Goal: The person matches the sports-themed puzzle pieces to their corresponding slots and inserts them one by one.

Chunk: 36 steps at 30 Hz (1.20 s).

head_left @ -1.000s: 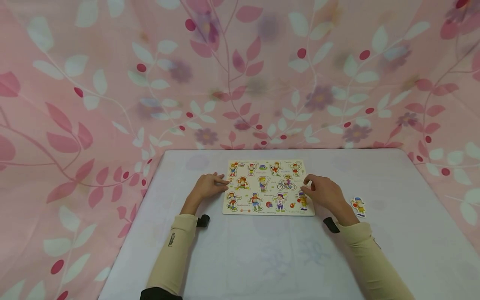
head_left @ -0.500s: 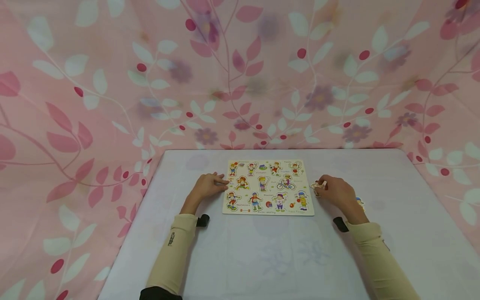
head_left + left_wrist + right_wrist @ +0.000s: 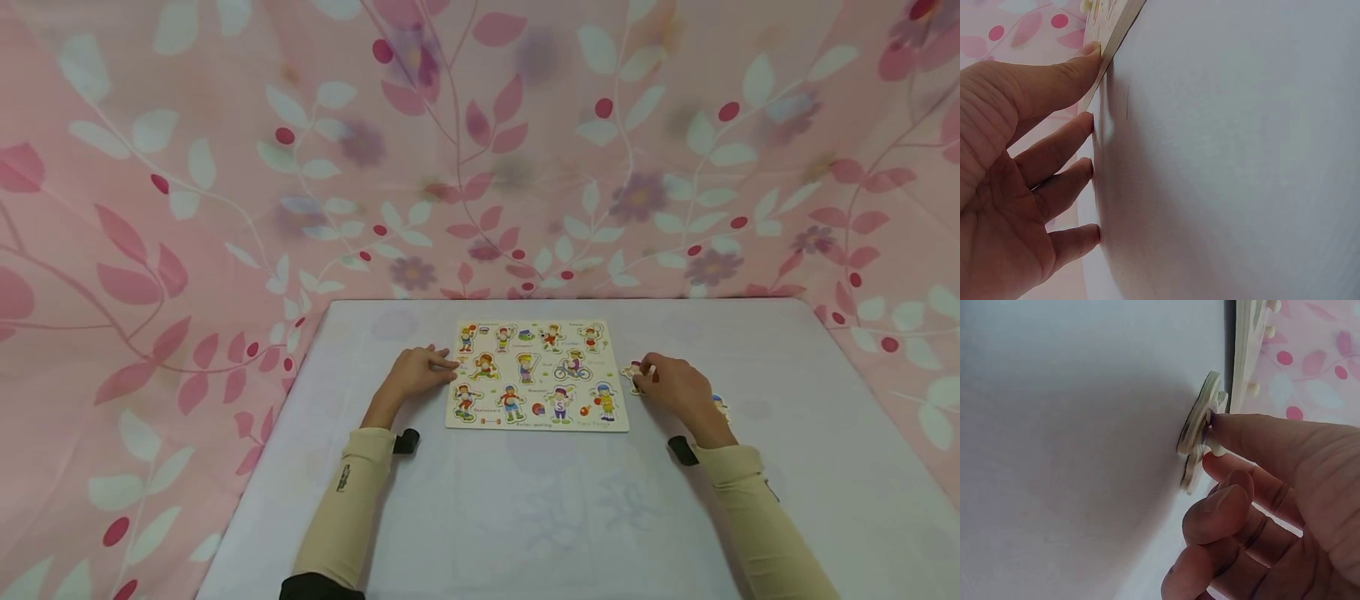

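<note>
A wooden peg puzzle board (image 3: pixel 495 386) with pictures of children playing sports lies flat on the table. My left hand (image 3: pixel 417 372) is at its left edge, thumb (image 3: pixel 1088 65) resting on the board's rim and the other fingers spread against the table. Just off the board's right side, a small puzzle piece (image 3: pixel 630 371) lies on the cloth. My right hand (image 3: pixel 672 385) has its thumb and forefinger at that piece's peg (image 3: pixel 1215 447); the thumb touches the piece, and the remaining fingers are curled beneath the palm. The hand partly hides the piece.
Another puzzle piece (image 3: pixel 720 406) lies on the table behind the right wrist, mostly hidden. A white cloth (image 3: pixel 525 517) covers the table. Pink floral fabric (image 3: pixel 480 167) hangs behind the table's far edge and along both sides.
My right hand has moved right from the board's lower right corner, bringing a puzzle piece out beside the board. That piece, tilted half a second ago, now lies flatter. My left hand has stayed put.
</note>
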Tool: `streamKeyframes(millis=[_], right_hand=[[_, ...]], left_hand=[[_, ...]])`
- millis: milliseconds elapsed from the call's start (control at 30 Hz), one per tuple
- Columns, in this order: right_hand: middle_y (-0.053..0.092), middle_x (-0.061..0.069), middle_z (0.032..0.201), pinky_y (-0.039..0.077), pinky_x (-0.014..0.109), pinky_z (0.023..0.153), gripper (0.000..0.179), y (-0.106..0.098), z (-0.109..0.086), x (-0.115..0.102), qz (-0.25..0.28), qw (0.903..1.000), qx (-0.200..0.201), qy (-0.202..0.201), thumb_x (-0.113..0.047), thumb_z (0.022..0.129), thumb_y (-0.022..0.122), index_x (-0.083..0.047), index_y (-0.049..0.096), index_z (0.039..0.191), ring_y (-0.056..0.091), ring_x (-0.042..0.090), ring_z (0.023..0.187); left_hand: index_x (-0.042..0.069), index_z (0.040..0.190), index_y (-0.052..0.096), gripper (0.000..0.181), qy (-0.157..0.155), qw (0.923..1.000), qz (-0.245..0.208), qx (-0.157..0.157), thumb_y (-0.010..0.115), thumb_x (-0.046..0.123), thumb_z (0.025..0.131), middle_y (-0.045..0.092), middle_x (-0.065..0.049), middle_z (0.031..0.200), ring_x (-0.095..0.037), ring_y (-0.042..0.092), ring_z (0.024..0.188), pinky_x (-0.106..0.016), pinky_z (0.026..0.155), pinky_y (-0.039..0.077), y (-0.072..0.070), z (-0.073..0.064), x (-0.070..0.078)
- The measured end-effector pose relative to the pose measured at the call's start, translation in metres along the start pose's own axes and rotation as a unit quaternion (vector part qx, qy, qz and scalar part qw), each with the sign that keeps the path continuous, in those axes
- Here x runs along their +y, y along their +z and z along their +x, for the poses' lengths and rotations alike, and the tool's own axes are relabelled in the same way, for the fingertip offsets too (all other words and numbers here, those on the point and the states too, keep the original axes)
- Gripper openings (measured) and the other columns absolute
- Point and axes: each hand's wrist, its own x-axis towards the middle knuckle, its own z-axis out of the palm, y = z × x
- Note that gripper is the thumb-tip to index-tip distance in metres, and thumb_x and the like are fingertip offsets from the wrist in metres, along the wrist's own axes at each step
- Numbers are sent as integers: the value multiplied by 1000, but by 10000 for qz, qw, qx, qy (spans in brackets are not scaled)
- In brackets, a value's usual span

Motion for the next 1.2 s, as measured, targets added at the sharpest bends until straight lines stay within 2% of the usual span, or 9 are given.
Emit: streamKeyframes(millis=[333, 567, 867, 1200], right_hand=[[56, 5, 76, 37, 32, 51, 20, -7, -4, -5, 19, 9998, 118, -153, -26, 94, 65, -8, 61, 102, 49, 21, 62], [54, 3, 73, 36, 31, 50, 21, -5, -9, -21, 38, 9990, 175, -399, -27, 93, 66, -8, 62, 102, 49, 20, 62], [52, 0, 70, 33, 31, 50, 20, 10, -18, -52, -46, 9974, 123, -704, -29, 93, 67, -11, 63, 101, 46, 18, 59], [49, -3, 64, 31, 29, 49, 15, 29, -23, -83, -3, 9934, 106, -1139, -25, 90, 70, -13, 65, 97, 43, 14, 54]], left_hand=[[17, 107, 79, 24, 23, 10000, 51, 33, 80, 26, 85, 62, -8, 130, -33, 42, 137, -52, 113, 27, -1, -2, 1], [17, 107, 79, 24, 39, 10000, 37, 34, 80, 25, 85, 62, -8, 129, -33, 42, 137, -52, 113, 27, -1, -2, 2], [17, 108, 78, 25, 0, 10000, 24, -9, 80, 26, 85, 62, -8, 130, -32, 41, 137, -51, 113, 27, 0, -1, 3], [16, 107, 79, 25, 2, 10000, -33, 27, 80, 25, 84, 62, -8, 130, -33, 41, 137, -52, 113, 27, -1, -2, 5]])
